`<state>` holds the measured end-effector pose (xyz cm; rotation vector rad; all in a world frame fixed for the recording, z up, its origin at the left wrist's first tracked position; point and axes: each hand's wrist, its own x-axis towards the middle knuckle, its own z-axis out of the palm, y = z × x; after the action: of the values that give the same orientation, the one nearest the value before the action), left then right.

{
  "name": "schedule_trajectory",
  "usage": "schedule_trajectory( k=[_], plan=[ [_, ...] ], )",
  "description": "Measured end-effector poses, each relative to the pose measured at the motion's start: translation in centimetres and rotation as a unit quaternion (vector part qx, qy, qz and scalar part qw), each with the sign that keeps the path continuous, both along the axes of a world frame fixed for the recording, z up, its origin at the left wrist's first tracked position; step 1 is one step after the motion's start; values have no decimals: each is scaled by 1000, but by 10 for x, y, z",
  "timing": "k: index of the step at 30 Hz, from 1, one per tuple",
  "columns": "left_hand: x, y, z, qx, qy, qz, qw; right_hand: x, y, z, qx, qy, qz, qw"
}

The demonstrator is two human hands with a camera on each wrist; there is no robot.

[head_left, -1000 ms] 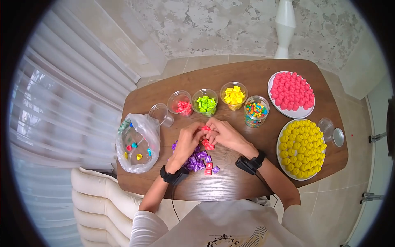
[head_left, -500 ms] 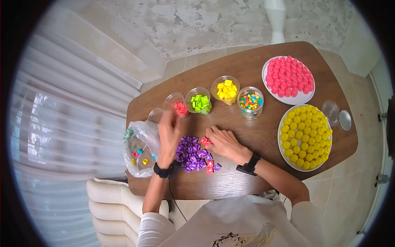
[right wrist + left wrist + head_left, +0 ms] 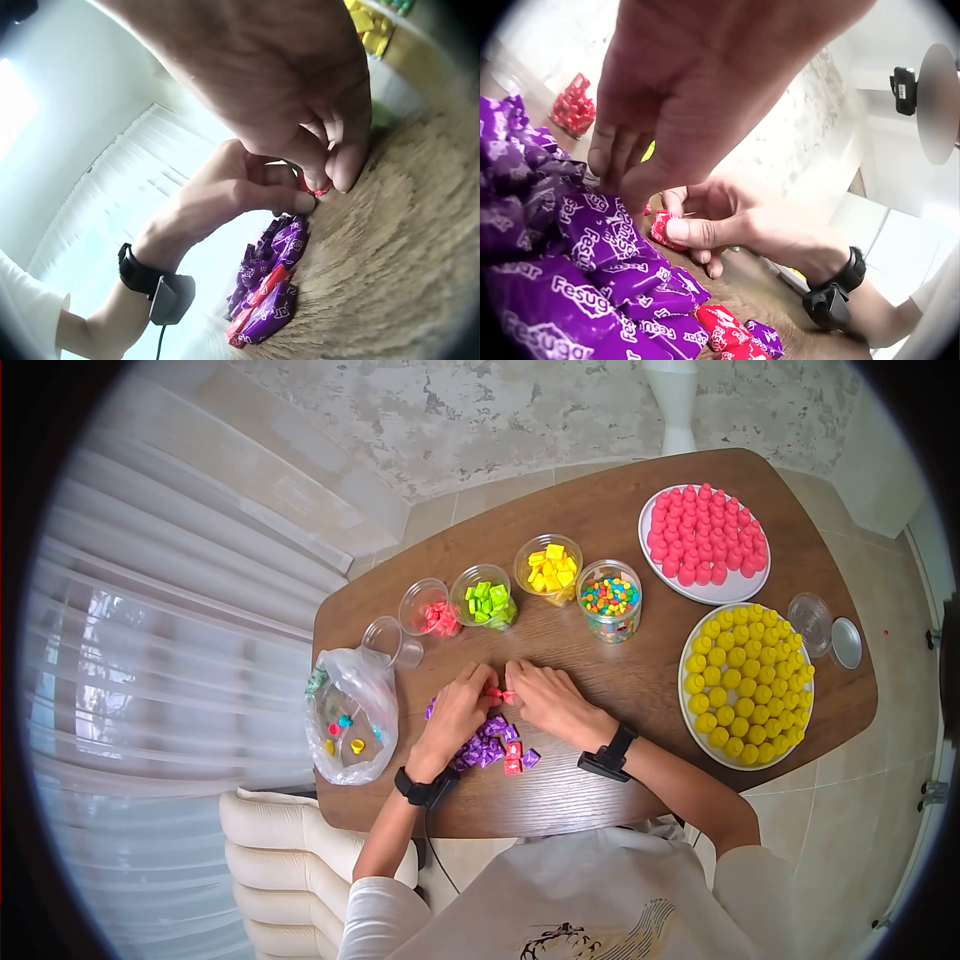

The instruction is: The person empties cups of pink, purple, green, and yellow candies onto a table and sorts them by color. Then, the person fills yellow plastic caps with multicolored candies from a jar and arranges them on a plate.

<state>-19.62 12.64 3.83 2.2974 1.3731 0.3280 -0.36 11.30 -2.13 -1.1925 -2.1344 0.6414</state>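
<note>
Both hands meet over the table beside a pile of purple wrapped candies (image 3: 485, 748). The right hand (image 3: 548, 700) pinches a red wrapped candy (image 3: 664, 229) between thumb and fingers, seen from the left wrist. My left hand (image 3: 458, 710) has its fingertips curled at the same spot, with red wrapper (image 3: 494, 693) showing between the two hands. From the right wrist, the left thumb presses close to the red wrapper (image 3: 321, 190); the fingers partly hide it. Two more red candies (image 3: 513, 758) lie at the pile's right edge, with a purple one beside them.
Clear cups of red (image 3: 440, 618), green (image 3: 490, 605) and yellow candies (image 3: 552, 572), plus a jar of multicoloured pieces (image 3: 611, 598), line the back. A clear cup (image 3: 405, 650) and a plastic bag (image 3: 375, 695) stand left. Plates of pink (image 3: 733, 592) and yellow (image 3: 692, 705) knobbed pieces sit right.
The left hand went out to the cup of red candies, then came back to meet the right hand. The right hand has picked up the red candy it touched on the table.
</note>
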Motion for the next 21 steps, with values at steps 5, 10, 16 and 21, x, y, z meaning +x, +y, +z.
schedule_trajectory(
  k=[5,10,16,21],
  plan=[
    [-10,12,34,64,-114,131,983,0,3,-5,-73,95,-14,993],
    [-28,49,61,105,-245,242,933,-5,13,6,-90,213,5,973],
    [3,9,31,-79,-227,114,964,-2,16,30,-287,494,36,820],
    [0,1,16,-132,-268,146,943,-4,16,27,-285,479,31,830]
  ],
)
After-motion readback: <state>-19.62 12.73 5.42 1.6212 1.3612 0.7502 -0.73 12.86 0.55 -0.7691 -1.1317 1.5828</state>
